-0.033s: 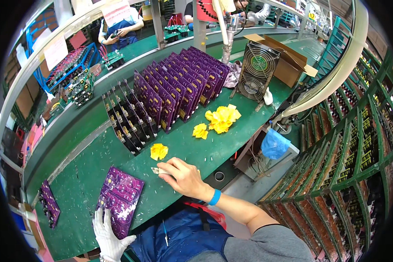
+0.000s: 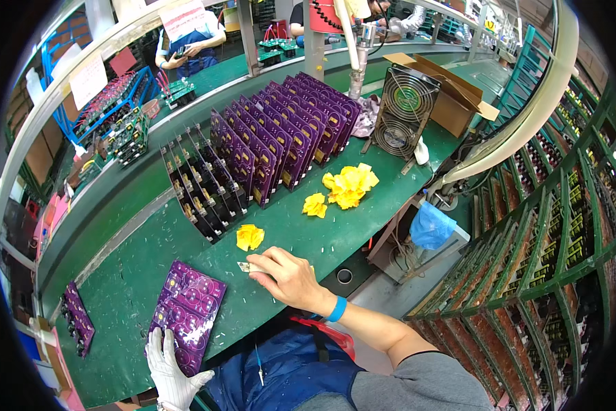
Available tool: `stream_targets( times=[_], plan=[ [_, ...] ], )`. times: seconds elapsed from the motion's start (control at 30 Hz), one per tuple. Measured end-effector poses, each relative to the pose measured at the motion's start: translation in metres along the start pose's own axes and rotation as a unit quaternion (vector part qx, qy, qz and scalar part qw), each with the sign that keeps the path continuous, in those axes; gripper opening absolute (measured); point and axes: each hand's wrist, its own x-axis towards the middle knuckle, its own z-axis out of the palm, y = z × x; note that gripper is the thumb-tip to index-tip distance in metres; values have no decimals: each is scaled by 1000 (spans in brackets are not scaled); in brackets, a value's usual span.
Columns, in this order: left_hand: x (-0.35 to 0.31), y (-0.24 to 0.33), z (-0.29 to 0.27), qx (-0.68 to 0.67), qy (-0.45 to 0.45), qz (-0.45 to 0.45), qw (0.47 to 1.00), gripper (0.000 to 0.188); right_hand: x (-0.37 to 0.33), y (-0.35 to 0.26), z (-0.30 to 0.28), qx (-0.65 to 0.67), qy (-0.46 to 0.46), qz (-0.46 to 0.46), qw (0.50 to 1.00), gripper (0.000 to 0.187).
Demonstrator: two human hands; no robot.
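No change from the earlier frame: both hands and the board lie as before. The gloved left hand (image 2: 169,370) rests spread on the near end of the purple board (image 2: 187,314), which lies flat on the green bench (image 2: 130,274), long axis running from the person up and slightly right. The bare right hand (image 2: 289,277) pinches a small tag (image 2: 243,266) against the bench. A yellow wad (image 2: 249,237) sits just beyond it. Racked boards (image 2: 253,154) stand behind; a fan (image 2: 402,111) stands to their right.
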Motion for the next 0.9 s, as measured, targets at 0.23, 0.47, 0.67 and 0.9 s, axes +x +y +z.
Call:
stream_targets(
  times=[0.23,0.47,0.67,0.9],
  plan=[
    [-20,16,1,31,22,-31,999,127,6,1,3,-6,-15,-3,1000,28],
    [6,24,-20,-35,151,4,988,57,13,6,-11,-33,-29,38,998,28],
    [23,1,-53,-318,268,-291,862,27,10,10,1,-42,-60,3,997,32],
    [47,-33,19,-651,279,-275,650,34,8,3,-1,-11,-45,38,998,27]
  ],
)
